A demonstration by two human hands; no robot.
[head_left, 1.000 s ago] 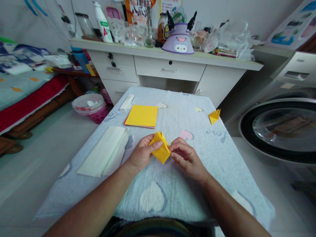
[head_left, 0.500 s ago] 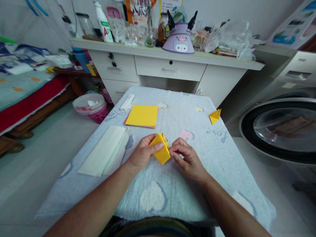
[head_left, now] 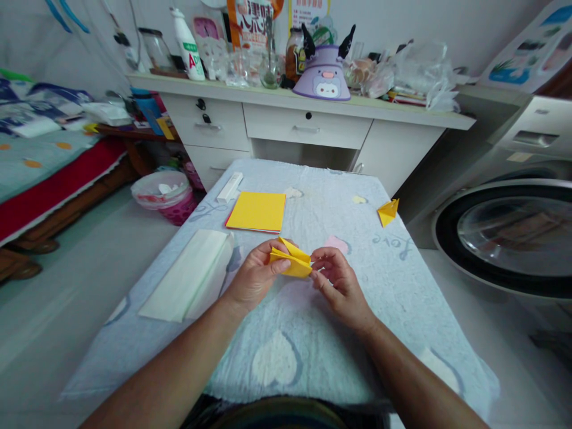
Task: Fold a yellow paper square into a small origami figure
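Note:
A folded piece of yellow origami paper (head_left: 295, 262) is held above the middle of the cloth-covered table (head_left: 322, 339), its layers parted along the top. My left hand (head_left: 259, 271) is closed on its left end, the thumb on the near face. At the right end, the thumb and fingers of my right hand (head_left: 337, 283) grip the edge and corner. Beyond my hands lies a stack of square paper (head_left: 256, 211) with a yellow sheet on top. Another folded yellow paper piece (head_left: 388, 212) rests near the table's right edge.
On the left of the table are a pale flat packet (head_left: 187, 277) and a narrow white box (head_left: 229, 187). Behind stands a white desk (head_left: 308, 122) crowded with jars, a bottle and a purple visor. A washing machine (head_left: 509, 238) is at right, a pink bin (head_left: 167, 199) at left.
The folded yellow paper has been tipped from upright to nearly level, and its layers now show from above. My right hand has moved slightly up, onto its right end.

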